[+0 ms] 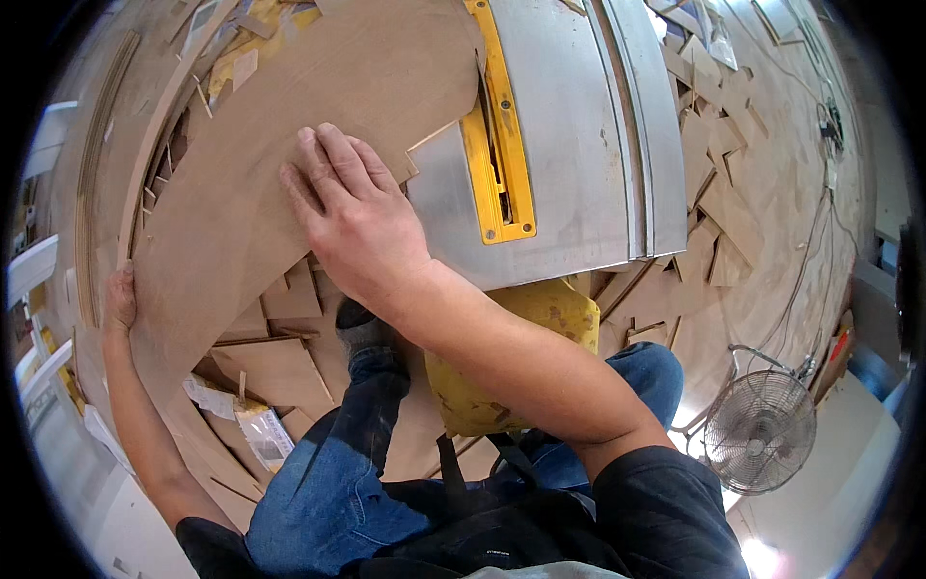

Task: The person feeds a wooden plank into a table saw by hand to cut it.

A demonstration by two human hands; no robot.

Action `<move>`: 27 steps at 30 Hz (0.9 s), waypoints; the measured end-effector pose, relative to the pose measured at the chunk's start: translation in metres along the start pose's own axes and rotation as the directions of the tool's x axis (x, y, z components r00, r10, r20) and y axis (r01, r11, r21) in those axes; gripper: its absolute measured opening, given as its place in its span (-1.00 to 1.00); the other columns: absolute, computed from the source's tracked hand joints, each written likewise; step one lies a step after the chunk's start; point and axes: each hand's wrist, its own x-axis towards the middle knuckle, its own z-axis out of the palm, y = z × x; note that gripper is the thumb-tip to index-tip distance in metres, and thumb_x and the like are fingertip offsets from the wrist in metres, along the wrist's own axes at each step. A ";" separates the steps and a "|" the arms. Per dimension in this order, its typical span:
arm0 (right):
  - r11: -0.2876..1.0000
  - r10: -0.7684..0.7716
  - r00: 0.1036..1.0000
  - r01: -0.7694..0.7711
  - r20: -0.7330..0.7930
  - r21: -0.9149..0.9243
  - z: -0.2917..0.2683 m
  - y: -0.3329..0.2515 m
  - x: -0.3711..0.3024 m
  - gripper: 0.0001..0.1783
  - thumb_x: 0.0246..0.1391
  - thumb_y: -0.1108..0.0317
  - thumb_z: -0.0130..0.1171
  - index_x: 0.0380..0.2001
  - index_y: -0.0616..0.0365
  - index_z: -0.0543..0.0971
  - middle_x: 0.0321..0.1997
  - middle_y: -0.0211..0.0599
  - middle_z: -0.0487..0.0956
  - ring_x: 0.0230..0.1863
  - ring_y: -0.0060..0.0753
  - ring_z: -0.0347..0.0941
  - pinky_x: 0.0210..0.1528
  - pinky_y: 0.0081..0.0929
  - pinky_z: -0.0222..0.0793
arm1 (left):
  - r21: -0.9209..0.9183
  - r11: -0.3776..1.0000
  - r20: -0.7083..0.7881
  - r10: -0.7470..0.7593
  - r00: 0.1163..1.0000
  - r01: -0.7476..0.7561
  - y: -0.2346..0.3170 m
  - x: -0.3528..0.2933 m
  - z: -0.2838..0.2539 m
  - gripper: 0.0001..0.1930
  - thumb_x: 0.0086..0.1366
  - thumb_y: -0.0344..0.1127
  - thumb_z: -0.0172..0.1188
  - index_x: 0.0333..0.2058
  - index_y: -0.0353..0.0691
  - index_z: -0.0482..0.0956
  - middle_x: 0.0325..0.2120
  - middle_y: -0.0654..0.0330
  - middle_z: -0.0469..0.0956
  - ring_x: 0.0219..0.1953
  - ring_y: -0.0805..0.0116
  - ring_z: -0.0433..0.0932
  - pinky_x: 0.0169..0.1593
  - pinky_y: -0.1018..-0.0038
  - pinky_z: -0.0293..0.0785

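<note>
Dusty workshop floor [772,241] all around, strewn with brown offcuts [733,217] beyond the right edge of a grey metal saw table [579,145], with loose cables [820,227] farther out. Past the near right corner, a round wire-guarded fan [760,434]. Set lengthwise into the tabletop, a yellow slotted insert [518,145]; parallel to the right edge, a long groove [625,135]. Across the left part of the table, right up to the insert, a large brown board [222,222], rounded at its right end, with a stepped notch on the near side, and jutting well out past the table's left edge. Flat on the board, near that notch, the right hand [362,227], fingers slightly spread and pinching nothing. At the board's outer left edge, the left hand [121,299]; impossible to tell how its fingers are bent. Below the near edge, a scuffed yellow panel [468,386] between jeans-clad legs [338,482].
</note>
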 end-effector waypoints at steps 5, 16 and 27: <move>1.000 0.000 1.000 0.000 -0.003 -0.001 -0.003 -0.004 -0.004 -0.42 0.03 0.31 0.18 0.13 0.38 0.57 0.32 0.20 0.46 0.42 0.14 0.29 0.50 -0.07 0.14 | -0.063 0.998 0.015 -0.025 1.000 0.026 0.003 -0.007 0.004 -0.16 0.52 0.38 -0.27 -0.44 -0.46 0.42 -0.58 -0.04 0.37 -0.44 0.18 0.35 -0.24 0.24 0.35; 0.996 0.061 0.998 -0.061 0.009 0.062 -0.010 -0.014 -0.011 -0.49 0.07 0.39 0.16 0.13 0.23 0.63 0.34 0.11 0.47 0.44 0.08 0.30 0.49 -0.09 0.18 | -0.130 0.992 0.034 0.000 0.999 0.004 -0.003 -0.014 0.006 -0.19 0.54 0.32 -0.23 -0.42 -0.47 0.47 -0.56 -0.07 0.43 -0.43 0.16 0.41 -0.22 0.25 0.37; 0.999 0.031 0.999 -0.032 0.025 0.027 -0.013 -0.024 -0.030 -0.42 0.03 0.29 0.15 0.13 0.36 0.58 0.36 0.21 0.41 0.45 0.14 0.24 0.51 -0.06 0.12 | -0.148 0.989 0.072 0.003 0.997 0.007 0.001 -0.034 0.006 -0.16 0.50 0.39 -0.20 -0.37 -0.49 0.46 -0.57 -0.07 0.39 -0.44 0.22 0.32 -0.27 0.21 0.35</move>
